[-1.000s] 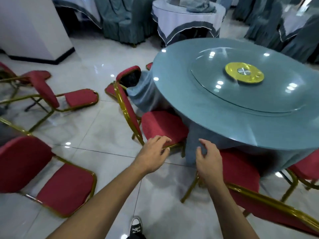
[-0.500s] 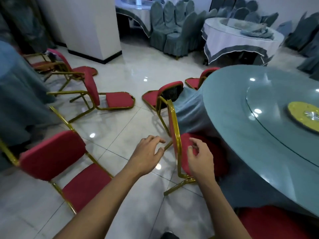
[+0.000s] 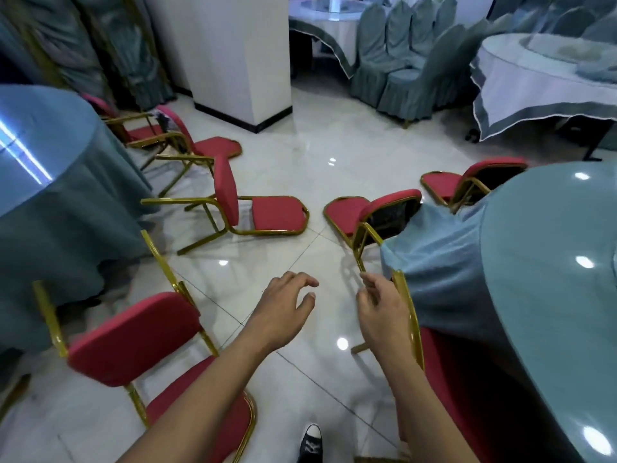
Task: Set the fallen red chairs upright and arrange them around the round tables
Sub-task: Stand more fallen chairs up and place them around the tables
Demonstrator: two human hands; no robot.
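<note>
Hands free, left hand (image 3: 283, 312) loosely spread, right hand (image 3: 380, 312) half-curled holding nothing; you grip the fallen chair (image 3: 253, 208) at 11 o'clock by its backrest.

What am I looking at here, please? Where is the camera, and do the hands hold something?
There is no machine here. A person wears a camera on the head; it looks forward and down, so you see that person's own arms. The left hand hangs open over the floor and holds nothing. The right hand is at the gold back frame of a red chair beside the round table; whether it has a grip on it I cannot tell. Several more red chairs lie tipped over, for example one mid-floor.
</note>
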